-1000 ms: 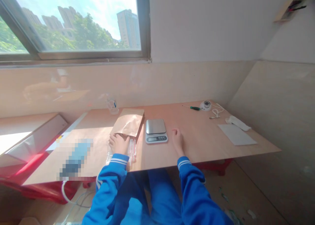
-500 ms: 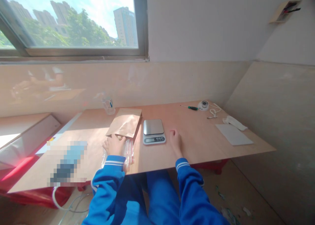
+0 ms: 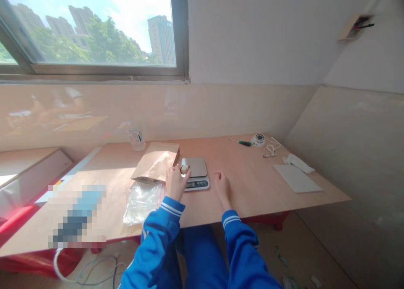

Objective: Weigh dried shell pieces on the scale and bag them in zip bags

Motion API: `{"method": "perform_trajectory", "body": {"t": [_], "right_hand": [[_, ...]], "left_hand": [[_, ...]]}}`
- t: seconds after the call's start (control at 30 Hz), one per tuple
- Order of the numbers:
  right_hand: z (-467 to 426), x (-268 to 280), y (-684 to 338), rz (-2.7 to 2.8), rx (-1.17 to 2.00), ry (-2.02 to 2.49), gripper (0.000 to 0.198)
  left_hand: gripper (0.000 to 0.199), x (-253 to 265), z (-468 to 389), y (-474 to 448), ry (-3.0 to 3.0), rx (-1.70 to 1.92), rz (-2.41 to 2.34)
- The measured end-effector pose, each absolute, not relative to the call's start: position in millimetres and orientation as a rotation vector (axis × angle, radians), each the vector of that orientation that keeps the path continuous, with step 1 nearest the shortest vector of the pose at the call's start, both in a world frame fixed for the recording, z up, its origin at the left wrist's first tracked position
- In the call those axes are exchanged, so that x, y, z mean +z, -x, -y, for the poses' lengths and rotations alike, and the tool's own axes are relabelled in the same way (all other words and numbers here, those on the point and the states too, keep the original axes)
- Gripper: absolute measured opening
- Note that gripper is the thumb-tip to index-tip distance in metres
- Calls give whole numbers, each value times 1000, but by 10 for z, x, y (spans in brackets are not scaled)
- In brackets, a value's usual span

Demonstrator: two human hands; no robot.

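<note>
My left hand (image 3: 176,183) pinches a small, pale, roundish object (image 3: 185,169) between thumb and fingers, at the left edge of the scale's metal plate. What kind of thing it is, I cannot make out. The digital kitchen scale (image 3: 196,167) stands in front of me, its display partly covered by that hand. To the scale's left lies a brown paper bag (image 3: 158,160), mouth toward me. Clear plastic zip bags (image 3: 142,202) lie just below it. My right hand (image 3: 222,184) rests on the table right of the scale, closed in a loose fist with nothing visible in it.
A clear plastic cup (image 3: 136,140) stands at the back left. A screwdriver (image 3: 244,143), a white dome camera (image 3: 259,140) with its cable, and white paper (image 3: 298,178) lie to the right. A blurred-out object (image 3: 77,216) is at the left front of the table (image 3: 252,183).
My left hand has moved right from the paper bag's mouth to the scale, carrying the small pale object. The plastic bags are now uncovered. My right hand stays in its fist.
</note>
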State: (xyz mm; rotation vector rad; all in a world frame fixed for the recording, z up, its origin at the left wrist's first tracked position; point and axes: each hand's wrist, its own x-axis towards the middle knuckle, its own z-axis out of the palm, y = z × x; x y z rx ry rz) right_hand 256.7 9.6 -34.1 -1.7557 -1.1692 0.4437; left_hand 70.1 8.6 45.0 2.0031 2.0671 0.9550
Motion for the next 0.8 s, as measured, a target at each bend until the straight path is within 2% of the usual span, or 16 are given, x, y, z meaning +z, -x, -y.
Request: {"method": "perform_trajectory", "body": {"t": [0.2, 0.33, 0.43, 0.57, 0.67, 0.8], "right_hand": [[-94, -335, -2562, 1144, 449, 1768, 32], [-95, -332, -2562, 1146, 449, 1750, 31], [-97, -338, -2562, 1150, 451, 1738, 30], [-88, -333, -2554, 1144, 462, 1730, 30], [-76, -315, -2548, 1131, 456, 1714, 30], [-64, -280, -2543, 1116, 471, 1743, 31]], "left_hand": [[42, 495, -314, -939, -2092, 744, -2185], [39, 567, -194, -562, -2100, 953, -2288], [47, 595, -172, -33, -2137, 818, -2408], [46, 551, -303, 633, -2213, 473, -2248], [54, 502, -390, 847, -2260, 409, -1990], [43, 478, -413, 777, -2225, 435, -1964]]}}
